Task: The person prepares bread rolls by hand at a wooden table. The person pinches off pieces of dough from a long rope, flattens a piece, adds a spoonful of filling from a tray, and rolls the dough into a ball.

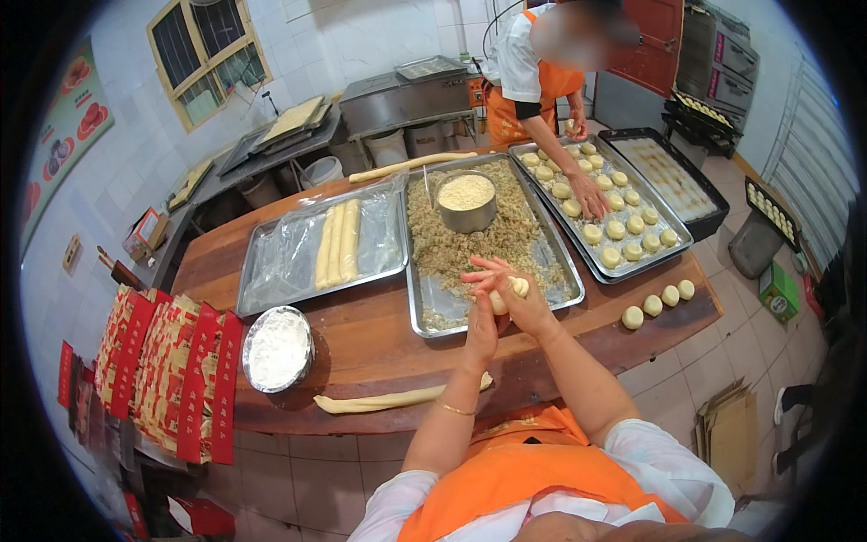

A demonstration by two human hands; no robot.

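Over the near end of the filling tray (578, 289), my left hand (481, 327) and my right hand (533, 309) are cupped together around a pale dough ball (498, 303). Dough shows between the palms and near the right thumb; fingers hide the rest. Crumbly brown filling (442, 248) covers much of that tray, and a round metal pan (468, 219) of pale crumbs stands in it. A dough rope (397, 400) lies on the table below my left forearm. To the right of my hands, several round dough pieces (632, 317) sit in a row.
Dough ropes (338, 244) lie on a plastic-lined tray (256, 271) at left. A bowl of flour (278, 349) stands by red packages (172, 370). Across the wooden table (352, 336), a co-worker's hand (587, 194) reaches over a tray of dough rounds (639, 252). A dark tray (713, 217) adjoins it.
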